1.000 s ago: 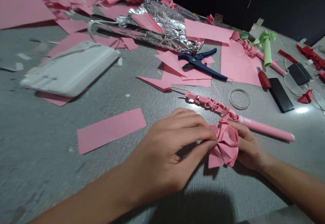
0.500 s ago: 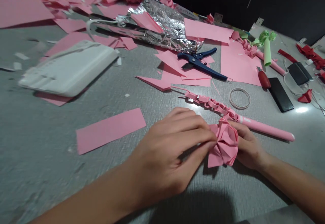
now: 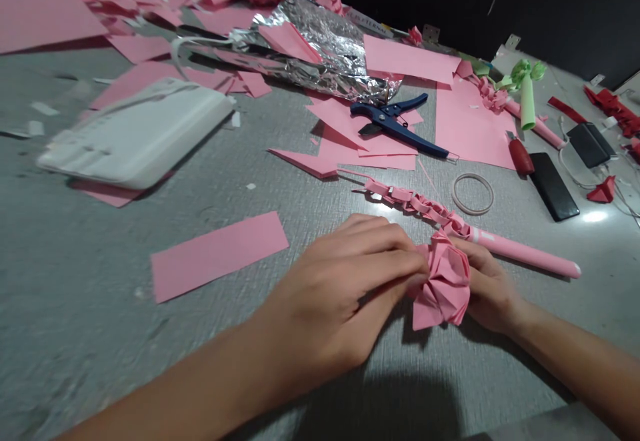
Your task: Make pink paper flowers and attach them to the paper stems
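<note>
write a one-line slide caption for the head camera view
Left hand pinching folded pink paper held by the right hand, with blue cutters and a pale ring beyond.

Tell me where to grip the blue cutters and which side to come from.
Take the blue cutters by the longer, nearer handle, probably best from the right: it reaches out that way, while the dark blade sits at the opposite, left end.

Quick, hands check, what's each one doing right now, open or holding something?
Left hand: closed, pinching the folded pink paper at its left side.
Right hand: holding the same paper from the right, grip partly hidden.
</note>
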`<state>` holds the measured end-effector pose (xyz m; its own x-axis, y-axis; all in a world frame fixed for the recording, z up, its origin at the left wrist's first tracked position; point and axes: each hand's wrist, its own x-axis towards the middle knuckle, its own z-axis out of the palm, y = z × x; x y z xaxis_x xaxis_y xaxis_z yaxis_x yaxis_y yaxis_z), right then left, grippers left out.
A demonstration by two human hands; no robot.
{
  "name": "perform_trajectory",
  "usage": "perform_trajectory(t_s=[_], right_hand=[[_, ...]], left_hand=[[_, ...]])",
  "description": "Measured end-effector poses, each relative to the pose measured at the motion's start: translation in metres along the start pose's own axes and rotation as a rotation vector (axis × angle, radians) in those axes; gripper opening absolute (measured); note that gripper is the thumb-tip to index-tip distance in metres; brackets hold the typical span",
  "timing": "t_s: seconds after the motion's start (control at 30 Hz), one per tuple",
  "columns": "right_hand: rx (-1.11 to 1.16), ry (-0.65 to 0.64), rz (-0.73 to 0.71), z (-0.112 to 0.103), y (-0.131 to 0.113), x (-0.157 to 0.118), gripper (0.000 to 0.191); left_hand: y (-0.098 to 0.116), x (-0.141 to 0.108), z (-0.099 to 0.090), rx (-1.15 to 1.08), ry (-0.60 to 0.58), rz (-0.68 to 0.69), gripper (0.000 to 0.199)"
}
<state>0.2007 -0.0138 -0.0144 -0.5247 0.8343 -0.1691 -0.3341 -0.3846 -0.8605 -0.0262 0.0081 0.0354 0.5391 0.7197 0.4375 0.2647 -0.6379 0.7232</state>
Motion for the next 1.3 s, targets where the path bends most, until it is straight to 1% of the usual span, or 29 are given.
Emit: perform_trajectory(t_s=[0.1,0.23,0.3,0.43,0.57,0.77,0.97,1.07,1.23,1.3], right_hand=[[-0.003,-0.006,-0.003,0.0,0.0,0.0,0.024],[0.033,-0.027,-0.019,0.001,-0.001,0.001,0.017],[0.044,-0.024,-0.023,0.002,-0.001,0.002,0.017],[0.04,0.005,-0.014,0.002,-0.003,0.002,0.022],[0.072,-0.009,-0.045,0.002,-0.004,0.003,0.016],[0.111,-0.046,-0.068,0.002,-0.003,0.004,0.008],[0.13,-0.067,-0.058,0.002,-0.004,0.004,0.008],[0.128,-0.071,-0.044,0.003,-0.006,0.004,0.008],[0.125,-0.057,-0.038,0.004,-0.007,0.003,0.009],[0.124,-0.052,-0.035,0.004,-0.007,0.003,0.01]], left_hand=[[-0.005,-0.004,0.004,-0.011,0.018,0.006,0.024],[-0.008,-0.006,0.008,-0.022,0.048,0.014,0.022],[-0.008,-0.006,0.007,-0.03,0.049,0.004,0.021],[-0.009,-0.006,0.004,-0.058,0.043,-0.004,0.02],[-0.01,-0.005,0.001,-0.049,0.05,0.035,0.019],[-0.004,0.001,-0.004,0.012,-0.019,0.039,0.018],[-0.012,-0.004,0.0,0.019,0.017,0.102,0.023],[-0.016,-0.006,0.003,0.018,0.025,0.113,0.022],[-0.015,-0.005,0.003,-0.002,0.044,0.103,0.02],[-0.012,-0.004,0.001,-0.004,0.029,0.094,0.02]])
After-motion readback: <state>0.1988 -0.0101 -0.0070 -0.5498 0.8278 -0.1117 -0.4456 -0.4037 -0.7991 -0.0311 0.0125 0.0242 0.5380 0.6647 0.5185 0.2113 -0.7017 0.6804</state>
